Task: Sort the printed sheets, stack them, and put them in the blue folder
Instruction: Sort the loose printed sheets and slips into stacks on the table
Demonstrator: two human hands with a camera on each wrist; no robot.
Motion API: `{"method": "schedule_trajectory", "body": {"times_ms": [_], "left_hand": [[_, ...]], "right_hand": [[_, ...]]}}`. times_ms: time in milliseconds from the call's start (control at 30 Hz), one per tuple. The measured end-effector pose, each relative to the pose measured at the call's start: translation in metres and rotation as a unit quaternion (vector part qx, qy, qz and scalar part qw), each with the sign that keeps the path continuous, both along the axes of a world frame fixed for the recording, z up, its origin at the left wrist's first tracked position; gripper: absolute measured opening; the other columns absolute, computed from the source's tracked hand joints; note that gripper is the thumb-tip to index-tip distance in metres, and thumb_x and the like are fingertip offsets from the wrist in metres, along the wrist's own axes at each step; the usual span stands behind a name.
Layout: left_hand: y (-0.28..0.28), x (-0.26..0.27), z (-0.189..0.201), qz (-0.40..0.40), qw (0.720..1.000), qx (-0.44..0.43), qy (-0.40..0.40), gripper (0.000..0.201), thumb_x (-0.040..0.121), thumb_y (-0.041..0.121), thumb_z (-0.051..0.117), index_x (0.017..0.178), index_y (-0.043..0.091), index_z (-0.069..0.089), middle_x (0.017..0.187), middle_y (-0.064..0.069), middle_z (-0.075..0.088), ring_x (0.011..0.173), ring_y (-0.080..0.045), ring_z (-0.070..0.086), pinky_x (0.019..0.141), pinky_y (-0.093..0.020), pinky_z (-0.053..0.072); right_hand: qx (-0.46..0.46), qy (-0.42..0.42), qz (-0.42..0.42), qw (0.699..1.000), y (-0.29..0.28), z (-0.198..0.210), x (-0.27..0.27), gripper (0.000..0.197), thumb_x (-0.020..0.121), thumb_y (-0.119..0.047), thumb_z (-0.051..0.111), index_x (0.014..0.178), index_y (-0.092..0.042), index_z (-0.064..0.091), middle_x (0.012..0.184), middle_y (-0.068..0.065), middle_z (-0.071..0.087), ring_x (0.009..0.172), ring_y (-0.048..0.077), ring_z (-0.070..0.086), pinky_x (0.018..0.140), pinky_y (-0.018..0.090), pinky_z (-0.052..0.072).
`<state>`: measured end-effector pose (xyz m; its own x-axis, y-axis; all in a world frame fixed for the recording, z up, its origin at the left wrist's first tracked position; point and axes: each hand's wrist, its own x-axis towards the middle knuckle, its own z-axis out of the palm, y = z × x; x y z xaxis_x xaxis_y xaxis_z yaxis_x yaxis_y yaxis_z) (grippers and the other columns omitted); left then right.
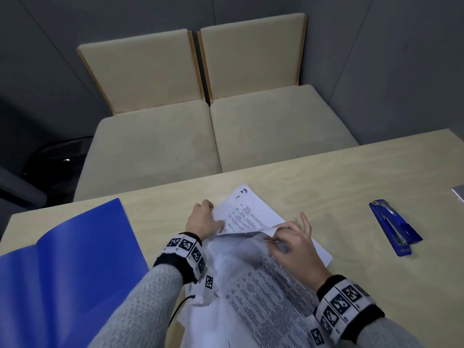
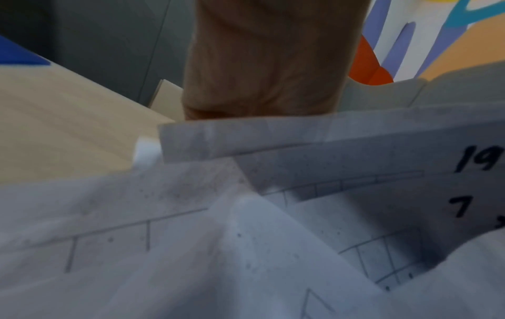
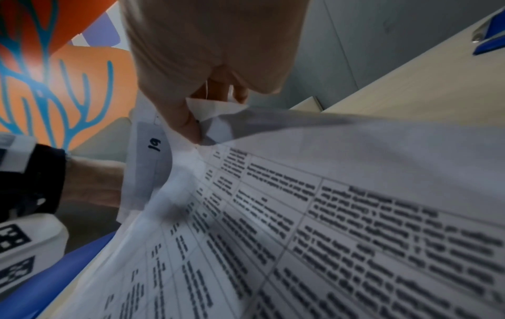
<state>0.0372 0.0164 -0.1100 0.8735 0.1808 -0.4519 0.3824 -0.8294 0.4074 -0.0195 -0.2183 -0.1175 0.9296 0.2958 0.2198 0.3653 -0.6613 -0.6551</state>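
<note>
An open blue folder (image 1: 75, 259) lies at the table's left. Printed sheets (image 1: 253, 214) with tables of text lie in a loose, skewed pile in the middle, reaching down to the near edge. My left hand (image 1: 213, 214) grips the left edge of some raised sheets, thumb on top. In the left wrist view the sheets (image 2: 218, 237) fan out below the palm, with handwritten numbers 19 and 7. My right hand (image 1: 273, 241) pinches the curled corner of one sheet (image 3: 216, 110) between thumb and forefinger and holds it above the printed page (image 3: 341, 215).
A blue stapler (image 1: 394, 227) lies to the right of the pile on the pale wooden table (image 1: 351, 177). A grey object (image 1: 458, 197) pokes in at the right edge. Two beige cushioned chairs (image 1: 200, 136) stand against the table's far edge.
</note>
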Motion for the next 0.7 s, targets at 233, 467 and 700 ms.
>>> {"method": "schedule_trajectory", "body": {"times_ms": [233, 467, 700], "left_hand": [[0.008, -0.018, 0.04, -0.115, 0.938, 0.236, -0.226, 0.009, 0.086, 0.022, 0.057, 0.086, 0.015, 0.062, 0.089, -0.006, 0.062, 0.086, -0.028, 0.051, 0.074, -0.038, 0.037], [0.039, -0.05, 0.104, -0.066, 0.877, 0.202, -0.431, 0.017, 0.094, 0.021, 0.048, 0.083, 0.009, 0.047, 0.055, -0.005, 0.049, 0.04, -0.019, 0.03, 0.039, -0.019, 0.014], [0.073, -0.072, 0.168, 0.049, 0.845, 0.125, -0.518, 0.007, 0.093, 0.01, 0.051, 0.093, 0.005, 0.055, 0.073, -0.014, 0.063, 0.061, -0.037, 0.057, 0.055, -0.037, 0.036]], "right_hand": [[0.036, 0.143, -0.062, 0.987, -0.009, 0.021, 0.001, 0.036, 0.081, -0.022, 0.071, 0.056, -0.038, 0.05, 0.079, -0.021, 0.058, 0.104, -0.02, 0.043, 0.112, 0.037, -0.015], [0.044, 0.2, -0.111, 0.973, -0.014, 0.026, -0.006, 0.021, 0.084, -0.025, 0.068, 0.076, -0.006, 0.068, 0.105, 0.005, 0.069, 0.108, 0.013, 0.056, 0.115, 0.049, -0.003], [0.142, 0.244, -0.129, 0.951, -0.022, 0.027, -0.022, 0.009, 0.071, -0.037, 0.075, 0.07, -0.029, 0.071, 0.128, -0.015, 0.047, 0.132, 0.01, 0.033, 0.114, 0.048, 0.017]]}}
